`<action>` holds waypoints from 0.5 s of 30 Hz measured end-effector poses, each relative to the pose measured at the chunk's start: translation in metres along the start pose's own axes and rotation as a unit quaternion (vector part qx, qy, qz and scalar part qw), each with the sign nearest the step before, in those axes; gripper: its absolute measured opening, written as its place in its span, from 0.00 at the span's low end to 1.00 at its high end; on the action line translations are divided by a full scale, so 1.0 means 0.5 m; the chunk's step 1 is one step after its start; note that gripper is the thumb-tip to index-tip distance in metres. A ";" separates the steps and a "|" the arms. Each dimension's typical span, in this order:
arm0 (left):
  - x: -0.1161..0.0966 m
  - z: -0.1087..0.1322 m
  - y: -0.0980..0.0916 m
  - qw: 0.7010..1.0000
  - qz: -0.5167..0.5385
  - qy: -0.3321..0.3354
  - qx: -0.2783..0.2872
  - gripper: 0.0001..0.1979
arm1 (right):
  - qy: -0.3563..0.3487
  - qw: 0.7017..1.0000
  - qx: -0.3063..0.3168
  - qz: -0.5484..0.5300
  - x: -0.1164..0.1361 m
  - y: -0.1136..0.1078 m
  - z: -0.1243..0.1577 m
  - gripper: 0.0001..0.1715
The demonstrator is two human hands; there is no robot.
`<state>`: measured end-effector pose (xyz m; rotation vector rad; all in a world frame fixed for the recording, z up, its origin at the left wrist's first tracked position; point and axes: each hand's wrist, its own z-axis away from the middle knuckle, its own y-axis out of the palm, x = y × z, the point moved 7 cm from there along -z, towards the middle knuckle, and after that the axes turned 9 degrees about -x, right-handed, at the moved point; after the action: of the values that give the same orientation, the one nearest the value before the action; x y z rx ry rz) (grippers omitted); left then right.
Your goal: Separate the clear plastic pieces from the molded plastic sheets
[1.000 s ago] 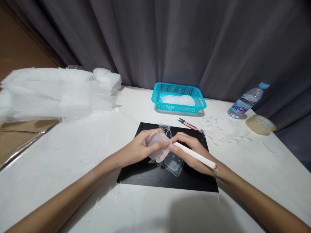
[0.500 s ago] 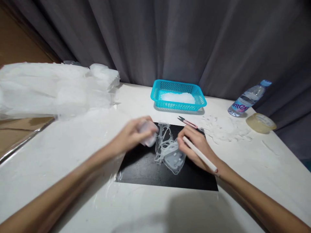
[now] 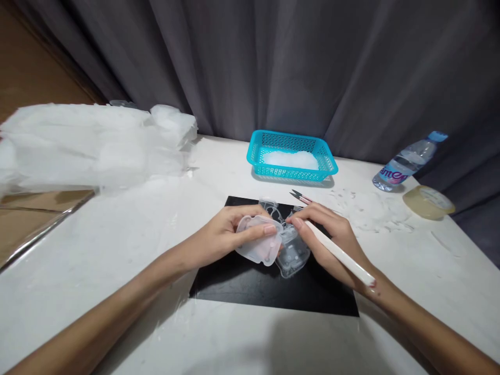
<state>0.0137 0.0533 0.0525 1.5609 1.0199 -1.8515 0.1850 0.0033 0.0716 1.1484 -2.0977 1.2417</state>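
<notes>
Your left hand (image 3: 224,229) has its grip closed on a translucent molded piece (image 3: 253,251), thumb across its face, above the black mat (image 3: 250,291). Your right grip (image 3: 332,224) holds a slim white tool (image 3: 344,259), pen-fashion; whether its tip touches the piece can't be told. Clear trimmings (image 3: 294,255) lie on the mat between your hands; snips (image 3: 299,196) sit just beyond your right one.
</notes>
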 end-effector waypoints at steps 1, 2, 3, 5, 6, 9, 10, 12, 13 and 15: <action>0.000 0.002 0.000 1.000 0.001 -0.003 0.000 0.14 | 0.012 1.000 0.016 -0.019 0.008 0.001 0.002 0.10; 0.000 0.004 0.000 1.000 0.003 -0.005 0.000 0.14 | 0.023 0.999 0.031 -0.032 0.014 0.002 0.005 0.11; 0.000 0.005 0.001 1.000 0.005 -0.006 0.000 0.15 | 0.031 0.998 0.043 -0.044 0.018 0.003 0.007 0.11; -0.002 0.006 0.004 1.000 0.005 -0.005 0.000 0.15 | 0.040 0.996 0.061 -0.060 0.023 0.006 0.009 0.11; -0.002 0.005 0.005 1.000 0.004 -0.002 -0.001 0.15 | 0.043 0.995 0.065 -0.065 0.024 0.008 0.009 0.11; -0.005 0.004 0.008 1.000 0.003 0.008 -0.003 0.14 | 0.049 0.994 0.071 -0.072 0.024 0.012 0.009 0.11; -0.006 0.004 0.008 1.000 0.004 0.012 -0.004 0.14 | 0.049 0.994 0.072 -0.073 0.024 0.013 0.009 0.10; -0.010 0.005 0.007 1.000 0.002 0.022 -0.008 0.13 | 0.046 0.993 0.073 -0.076 0.025 0.015 0.010 0.08; -0.011 0.005 0.006 1.000 0.000 0.026 -0.010 0.12 | 0.042 0.994 0.071 -0.076 0.027 0.015 0.011 0.06; -0.015 0.008 0.005 0.999 -0.006 0.034 -0.013 0.11 | 0.029 0.995 0.065 -0.071 0.032 0.014 0.014 0.03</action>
<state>0.0148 0.0479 0.0596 1.6153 1.0818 -1.7961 0.1706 -0.0077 0.0758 1.2797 -1.8810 1.3433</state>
